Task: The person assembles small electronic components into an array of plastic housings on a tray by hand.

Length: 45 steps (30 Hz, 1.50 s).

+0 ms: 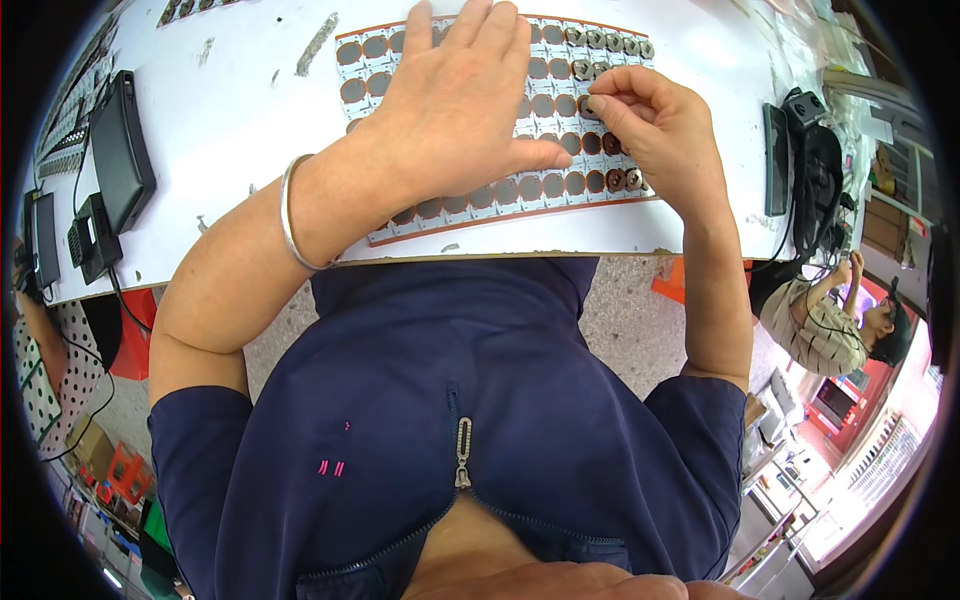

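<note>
A flat panel of joined small circuit boards (480, 223), with brown edge strips and rows of round grey discs, lies on the white table. My left hand (450, 120), fingers stretched out, rests flat across its middle and covers many discs. Toward the panel's right side, my right hand (655, 125) pinches thumb and forefinger together over a dark disc (588, 107). What sits between those fingertips is too small to make out. Shiny metal pieces (613, 42) show on discs at the upper right, and reddish-brown discs (613, 180) at the lower right.
A black case (122, 150) and a small black device (95, 240) stand at the table's left. Black equipment with cables (815, 170) lies at the right edge. Part of another panel (190, 8) shows at the far left. Another person (825, 320) is at the right.
</note>
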Available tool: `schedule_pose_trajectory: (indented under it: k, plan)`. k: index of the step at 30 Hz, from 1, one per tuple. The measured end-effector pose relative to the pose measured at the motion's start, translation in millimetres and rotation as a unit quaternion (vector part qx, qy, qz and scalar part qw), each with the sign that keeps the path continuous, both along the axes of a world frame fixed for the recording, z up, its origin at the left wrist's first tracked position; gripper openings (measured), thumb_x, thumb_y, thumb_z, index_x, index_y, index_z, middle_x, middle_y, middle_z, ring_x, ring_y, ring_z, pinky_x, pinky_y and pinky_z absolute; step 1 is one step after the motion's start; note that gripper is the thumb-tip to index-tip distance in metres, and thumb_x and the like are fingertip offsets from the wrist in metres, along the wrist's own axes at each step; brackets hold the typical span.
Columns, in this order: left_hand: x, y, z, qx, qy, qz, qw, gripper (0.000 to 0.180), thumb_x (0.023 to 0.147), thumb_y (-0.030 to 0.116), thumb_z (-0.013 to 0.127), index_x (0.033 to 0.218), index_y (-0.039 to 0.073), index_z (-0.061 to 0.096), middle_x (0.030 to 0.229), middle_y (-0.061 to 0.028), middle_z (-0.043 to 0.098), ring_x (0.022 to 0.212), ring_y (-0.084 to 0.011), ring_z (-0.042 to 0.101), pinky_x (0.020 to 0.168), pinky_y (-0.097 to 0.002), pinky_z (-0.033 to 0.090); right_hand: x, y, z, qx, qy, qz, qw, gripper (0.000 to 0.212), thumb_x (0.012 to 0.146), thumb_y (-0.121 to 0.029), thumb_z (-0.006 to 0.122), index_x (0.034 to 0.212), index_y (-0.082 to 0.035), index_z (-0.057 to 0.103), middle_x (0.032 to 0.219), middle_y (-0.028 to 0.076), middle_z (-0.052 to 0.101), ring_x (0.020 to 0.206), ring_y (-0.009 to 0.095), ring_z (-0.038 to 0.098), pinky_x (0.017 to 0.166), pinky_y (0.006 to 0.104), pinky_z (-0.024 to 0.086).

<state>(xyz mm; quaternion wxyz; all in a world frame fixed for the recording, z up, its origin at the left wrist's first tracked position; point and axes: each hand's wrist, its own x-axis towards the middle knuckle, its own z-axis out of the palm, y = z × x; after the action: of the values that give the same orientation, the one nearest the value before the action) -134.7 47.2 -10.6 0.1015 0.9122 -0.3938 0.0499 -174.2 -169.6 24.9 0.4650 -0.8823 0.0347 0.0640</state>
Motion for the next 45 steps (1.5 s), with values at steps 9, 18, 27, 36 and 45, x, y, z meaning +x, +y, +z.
schedule_pose_trajectory:
  k: [9, 18, 27, 36, 45]
  plan:
    - [0.8, 1.0, -1.2, -0.01, 0.005, -0.005, 1.0, 0.102, 0.088, 0.065, 0.062, 0.14, -0.02, 0.039, 0.146, -0.0365, 0.039, 0.142, -0.0469, 0.032, 0.113, -0.0657, 0.025, -13.7, 6.9, -14.3, -0.182, -0.193, 0.01, 0.964, 0.014, 0.083, -0.012, 0.077, 0.096, -0.006, 0.076, 0.085, 0.007, 0.067, 0.072, 0.021, 0.063, 0.067, 0.0328, 0.051]
    - [-3.2, -0.8, 7.0, -0.003, 0.019, 0.014, 1.0, 0.106, 0.083, 0.067, 0.065, 0.144, -0.015, 0.038, 0.151, -0.0323, 0.037, 0.146, -0.0441, 0.03, 0.116, -0.064, 0.021, -14.4, 6.4, -8.5, -0.218, -0.237, 0.068, 0.944, 0.015, 0.081, -0.012, 0.078, 0.094, -0.004, 0.077, 0.083, 0.009, 0.068, 0.074, 0.025, 0.065, 0.066, 0.0359, 0.053]
    - [-6.6, -0.6, 6.2, -0.012, 0.019, 0.022, 1.0, 0.106, 0.081, 0.07, 0.066, 0.143, -0.013, 0.042, 0.152, -0.0277, 0.039, 0.147, -0.0419, 0.03, 0.116, -0.0637, 0.022, 116.5, 34.4, -17.6, -0.158, -0.272, 0.104, 0.944, 0.029, 0.087, -0.015, 0.068, 0.113, -0.004, 0.072, 0.099, 0.02, 0.07, 0.087, 0.038, 0.068, 0.079, 0.0419, 0.055]
    - [-5.1, 1.4, 10.6, -0.019, 0.052, 0.02, 0.998, 0.108, 0.081, 0.071, 0.065, 0.145, -0.013, 0.041, 0.152, -0.0281, 0.039, 0.146, -0.0426, 0.029, 0.116, -0.0657, 0.02, 157.5, 3.8, -33.7, -0.277, -0.284, 0.126, 0.909, 0.022, 0.088, -0.018, 0.07, 0.105, -0.005, 0.073, 0.092, 0.016, 0.068, 0.089, 0.036, 0.067, 0.083, 0.0417, 0.054]
    - [-8.6, 3.1, 8.5, -0.04, 0.055, -0.002, 0.998, 0.108, 0.079, 0.067, 0.07, 0.145, -0.013, 0.039, 0.152, -0.0292, 0.039, 0.146, -0.0448, 0.029, 0.117, -0.0651, 0.019, 131.8, -91.6, -24.3, 0.024, -0.062, 0.073, 0.995, 0.023, 0.096, -0.011, 0.067, 0.117, -0.002, 0.071, 0.092, 0.002, 0.071, 0.081, 0.007, 0.062, 0.067, 0.0218, 0.049]
